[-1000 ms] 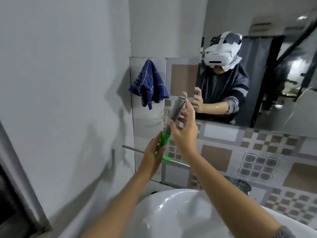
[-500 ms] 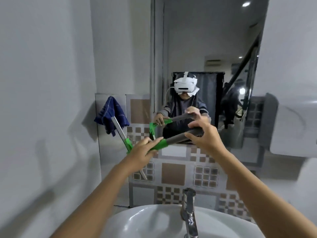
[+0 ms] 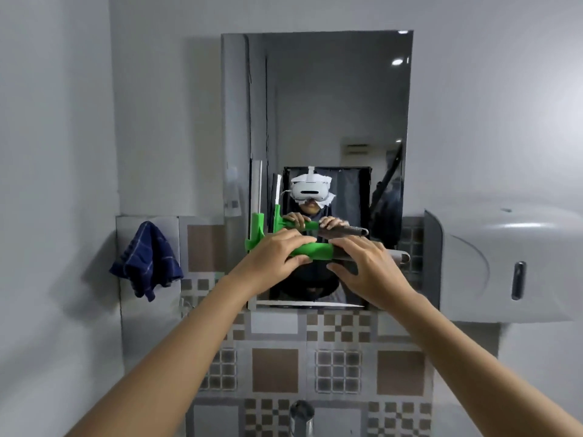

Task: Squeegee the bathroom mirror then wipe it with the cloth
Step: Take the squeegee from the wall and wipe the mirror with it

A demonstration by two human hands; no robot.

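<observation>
step: squeegee pass starting | both hands, left hand (image 3: 277,253) and right hand (image 3: 366,266), wrapped round squeegee (image 3: 310,250) handle, blade upright at mirror (image 3: 331,105) left edge | next: probably drag it sideways, steady pressure

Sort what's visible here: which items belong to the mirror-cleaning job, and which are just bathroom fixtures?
Belongs to the job:
mirror
squeegee, gripped by left hand and right hand
blue cloth, hanging on the wall at left

Just there:
wall dispenser
tap
patterned tiles

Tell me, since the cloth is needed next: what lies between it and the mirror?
In the head view, only bare wall tile separates the cloth from the mirror.
</observation>
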